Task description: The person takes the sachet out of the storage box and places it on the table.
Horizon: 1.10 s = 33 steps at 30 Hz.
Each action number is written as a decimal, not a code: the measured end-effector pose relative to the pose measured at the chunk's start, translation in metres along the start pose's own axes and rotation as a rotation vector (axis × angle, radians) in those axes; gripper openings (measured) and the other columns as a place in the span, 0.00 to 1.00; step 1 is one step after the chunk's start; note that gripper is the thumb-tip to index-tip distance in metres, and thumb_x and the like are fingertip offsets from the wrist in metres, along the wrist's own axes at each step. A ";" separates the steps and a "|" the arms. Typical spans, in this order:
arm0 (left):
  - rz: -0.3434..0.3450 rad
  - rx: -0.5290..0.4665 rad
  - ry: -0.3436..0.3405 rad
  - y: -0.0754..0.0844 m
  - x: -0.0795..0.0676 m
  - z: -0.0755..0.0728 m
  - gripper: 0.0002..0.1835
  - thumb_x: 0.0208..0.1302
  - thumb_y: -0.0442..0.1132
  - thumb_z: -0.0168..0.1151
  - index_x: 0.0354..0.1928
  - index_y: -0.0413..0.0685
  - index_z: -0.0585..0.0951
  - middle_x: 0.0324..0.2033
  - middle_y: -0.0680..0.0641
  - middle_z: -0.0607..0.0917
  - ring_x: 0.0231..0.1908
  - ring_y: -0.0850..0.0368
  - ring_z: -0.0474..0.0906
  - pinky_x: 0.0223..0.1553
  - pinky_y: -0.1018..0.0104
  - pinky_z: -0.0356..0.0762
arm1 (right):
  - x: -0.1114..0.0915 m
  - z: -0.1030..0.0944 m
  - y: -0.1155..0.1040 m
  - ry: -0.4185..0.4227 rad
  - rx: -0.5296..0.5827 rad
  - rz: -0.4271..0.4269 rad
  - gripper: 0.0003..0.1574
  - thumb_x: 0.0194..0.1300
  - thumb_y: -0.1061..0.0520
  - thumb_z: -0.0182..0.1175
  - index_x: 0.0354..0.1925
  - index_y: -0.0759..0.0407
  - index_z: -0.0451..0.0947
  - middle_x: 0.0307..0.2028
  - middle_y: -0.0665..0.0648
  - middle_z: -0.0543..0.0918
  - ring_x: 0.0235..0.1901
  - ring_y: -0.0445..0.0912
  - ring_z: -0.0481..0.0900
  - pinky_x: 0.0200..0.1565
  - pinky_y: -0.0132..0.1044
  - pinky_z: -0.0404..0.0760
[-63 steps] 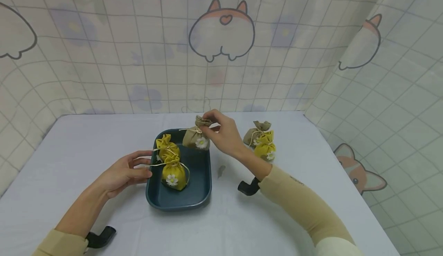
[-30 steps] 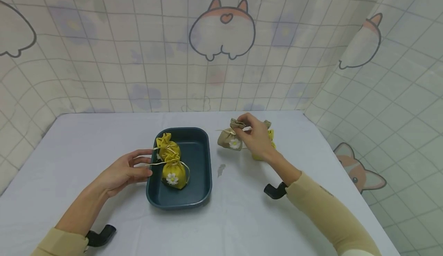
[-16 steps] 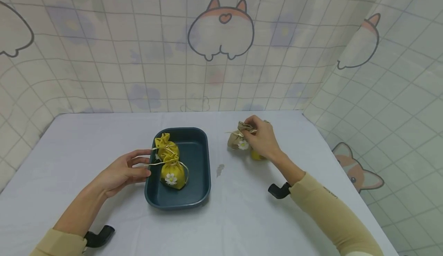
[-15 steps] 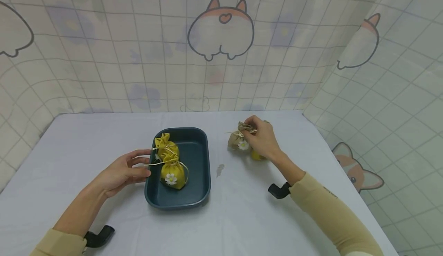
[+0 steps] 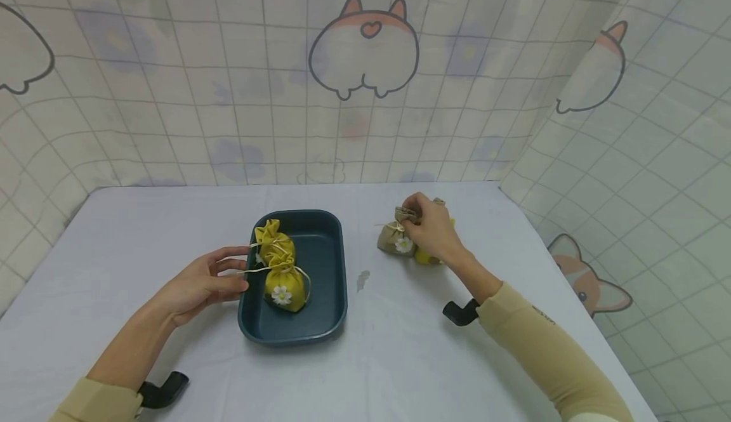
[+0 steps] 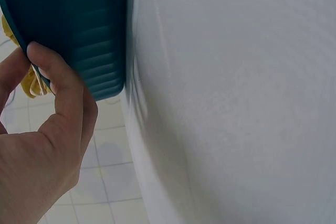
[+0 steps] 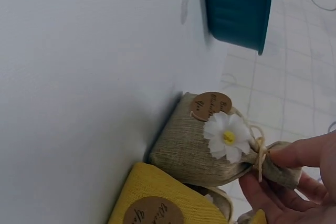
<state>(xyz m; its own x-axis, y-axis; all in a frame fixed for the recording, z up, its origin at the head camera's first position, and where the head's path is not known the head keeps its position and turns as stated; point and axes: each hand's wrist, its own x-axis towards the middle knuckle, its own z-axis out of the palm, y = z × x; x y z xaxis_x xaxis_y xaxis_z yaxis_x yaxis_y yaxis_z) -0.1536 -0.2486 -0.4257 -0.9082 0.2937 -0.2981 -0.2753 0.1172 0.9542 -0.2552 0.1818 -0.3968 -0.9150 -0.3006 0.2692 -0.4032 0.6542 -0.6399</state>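
My right hand [image 5: 432,228] pinches the gathered neck of a beige drawstring pouch [image 5: 394,239]. The pouch sits upright on the table and has a white flower on its front. In the right wrist view its round brown tag [image 7: 210,106] shows, and a yellow pouch [image 7: 157,200] lies close beside it. At the tray [image 5: 320,336], my left hand [image 5: 200,282] rests its fingertips against the left wall near the rim. Two yellow drawstring pouches stand inside: a front one [image 5: 288,295] and a rear one [image 5: 268,231]. One cord hangs over the rim at my left fingers.
Partly hidden behind my right hand are a yellow pouch [image 5: 425,257] and another beige pouch [image 5: 439,201]. A grey mark [image 5: 362,280] lies on the white tablecloth right of the tray. Behind the table hangs a checked curtain [image 5: 257,92].
My right hand has carried the beige pouch from over the tray to the right and lowered it onto the table beside the other pouches. The left hand has stayed at the tray.
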 end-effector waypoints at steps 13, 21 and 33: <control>-0.001 -0.002 0.007 0.002 -0.001 0.001 0.45 0.66 0.31 0.68 0.79 0.37 0.54 0.62 0.33 0.67 0.47 0.54 0.81 0.50 0.59 0.84 | 0.006 -0.004 -0.019 0.049 0.041 -0.098 0.19 0.65 0.67 0.66 0.54 0.66 0.76 0.49 0.60 0.82 0.53 0.54 0.80 0.57 0.46 0.80; 0.000 -0.002 0.005 0.001 -0.001 0.001 0.45 0.66 0.30 0.68 0.79 0.37 0.54 0.62 0.33 0.67 0.47 0.54 0.81 0.50 0.59 0.84 | 0.009 0.002 -0.034 0.074 0.094 -0.186 0.18 0.66 0.67 0.67 0.54 0.67 0.77 0.51 0.61 0.81 0.55 0.53 0.79 0.59 0.44 0.80; -0.009 -0.009 0.014 0.001 0.000 0.003 0.45 0.66 0.30 0.68 0.79 0.38 0.53 0.65 0.32 0.66 0.50 0.50 0.80 0.50 0.58 0.84 | 0.007 0.026 -0.060 -0.139 0.172 -0.236 0.15 0.70 0.63 0.66 0.54 0.62 0.78 0.47 0.57 0.84 0.48 0.47 0.83 0.52 0.40 0.84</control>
<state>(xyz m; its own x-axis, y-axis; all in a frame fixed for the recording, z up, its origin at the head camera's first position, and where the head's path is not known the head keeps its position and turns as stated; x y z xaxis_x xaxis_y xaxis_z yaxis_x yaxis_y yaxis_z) -0.1533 -0.2460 -0.4252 -0.9101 0.2793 -0.3061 -0.2861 0.1109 0.9518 -0.2370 0.1222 -0.3753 -0.7808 -0.5295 0.3316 -0.5846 0.4318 -0.6869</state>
